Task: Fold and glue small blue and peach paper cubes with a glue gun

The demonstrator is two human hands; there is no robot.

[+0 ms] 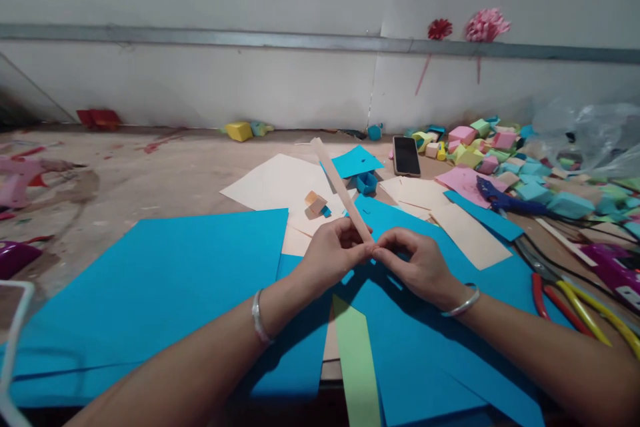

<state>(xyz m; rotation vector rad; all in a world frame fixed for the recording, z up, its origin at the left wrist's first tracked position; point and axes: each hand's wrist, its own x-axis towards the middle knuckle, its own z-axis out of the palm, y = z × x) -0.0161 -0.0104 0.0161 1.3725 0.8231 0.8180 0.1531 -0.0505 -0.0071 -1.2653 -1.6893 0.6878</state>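
Note:
A narrow cream paper strip (343,191) slants up and away from my hands above the table. My left hand (336,248) is closed round its lower end, thumb and fingers pinching it. Against the same end, the fingertips of my right hand (416,260) meet the left ones in a pinch. Blue paper sheets (165,280) lie under and around both hands, and a light green strip (356,353) is below them. Just beyond my left hand sits a small folded cream paper piece (315,203) with a bit of blue beside it.
Colourful folded paper pieces (505,147) pile up at the right, near a phone (407,156) and a plastic bag (595,133). Pliers (570,300) with red and yellow handles lie right of my right hand. A pink glue gun (20,177) is at the far left.

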